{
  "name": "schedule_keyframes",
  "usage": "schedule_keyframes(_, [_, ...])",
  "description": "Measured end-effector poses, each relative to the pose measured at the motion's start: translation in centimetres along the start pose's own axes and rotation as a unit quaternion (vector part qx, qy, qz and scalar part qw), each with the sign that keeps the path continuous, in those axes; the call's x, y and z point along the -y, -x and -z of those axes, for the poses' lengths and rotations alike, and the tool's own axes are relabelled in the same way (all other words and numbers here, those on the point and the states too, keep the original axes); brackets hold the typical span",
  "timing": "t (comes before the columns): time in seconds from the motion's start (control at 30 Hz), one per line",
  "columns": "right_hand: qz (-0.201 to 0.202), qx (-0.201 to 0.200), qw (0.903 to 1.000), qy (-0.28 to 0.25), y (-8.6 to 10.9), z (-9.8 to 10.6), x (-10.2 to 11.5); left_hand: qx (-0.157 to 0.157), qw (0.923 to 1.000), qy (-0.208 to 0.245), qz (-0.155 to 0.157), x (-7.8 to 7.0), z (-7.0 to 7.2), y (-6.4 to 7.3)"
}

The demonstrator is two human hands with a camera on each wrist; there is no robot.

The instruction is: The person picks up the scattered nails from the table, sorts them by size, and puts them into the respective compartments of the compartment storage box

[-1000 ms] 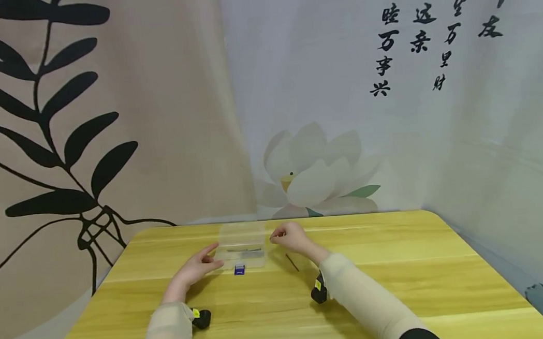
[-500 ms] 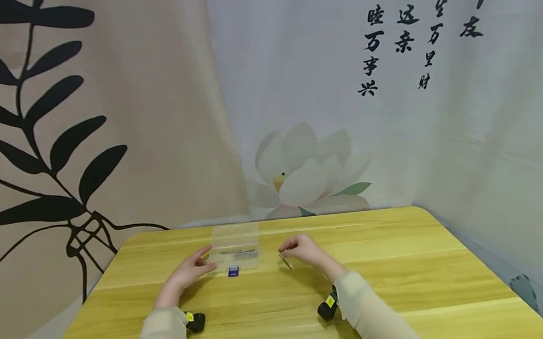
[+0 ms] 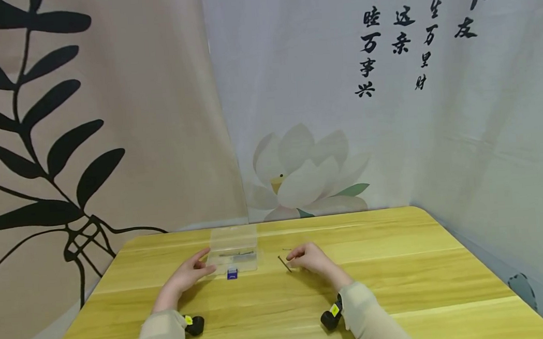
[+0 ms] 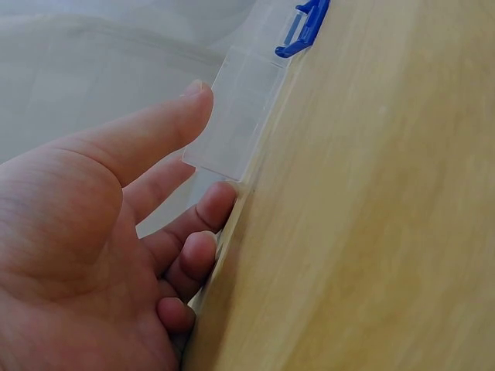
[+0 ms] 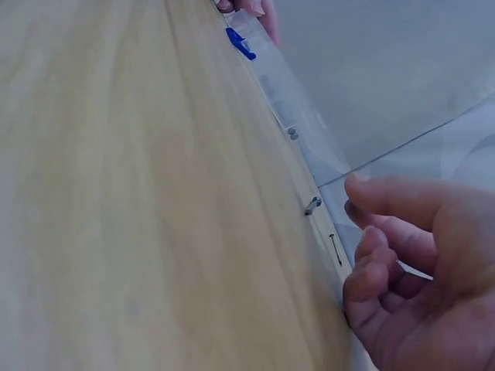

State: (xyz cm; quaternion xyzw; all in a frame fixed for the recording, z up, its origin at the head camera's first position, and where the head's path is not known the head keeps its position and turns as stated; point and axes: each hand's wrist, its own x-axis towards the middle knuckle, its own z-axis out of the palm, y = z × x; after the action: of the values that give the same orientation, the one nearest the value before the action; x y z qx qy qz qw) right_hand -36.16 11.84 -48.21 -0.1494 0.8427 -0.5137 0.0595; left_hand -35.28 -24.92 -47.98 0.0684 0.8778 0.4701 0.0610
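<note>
A clear plastic box (image 3: 234, 265) with a blue latch (image 3: 232, 274) stands on the table, its lid raised at the back. Thin dark pieces of metal (image 3: 237, 254) show inside it. My left hand (image 3: 187, 274) holds the box at its left end, thumb at the front corner and index finger towards the back. To the right of the box lies a dark nail (image 5: 312, 205), and a second nail (image 5: 335, 249) lies close to it. My right hand (image 5: 418, 255) is right beside these nails, fingers loosely bent, with nothing seen between thumb and index finger.
The wooden table (image 3: 271, 314) reaches back to a hanging printed cloth (image 3: 165, 119), close behind the box. A black wrist camera (image 3: 195, 325) sits on the left wrist and another black camera (image 3: 331, 319) on the right.
My right hand has come away from the box's right side, towards me and to the right, uncovering the second nail. My left hand stays at the box. The head view has shifted slightly.
</note>
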Motion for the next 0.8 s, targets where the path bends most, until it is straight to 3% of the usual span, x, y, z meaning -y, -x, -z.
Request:
schedule_keyframes(0.33, [-0.009, -0.005, 0.9999, 0.0, 0.4, -0.3, -0.1, 0.004, 1.0, -0.004, -0.008, -0.2, 0.1, 0.4])
schedule_keyframes(0.8, [0.009, -0.021, 0.9967, 0.078, 0.4, -1.0, 0.3, -0.002, 1.0, 0.003, -0.006, -0.2, 0.0, 0.4])
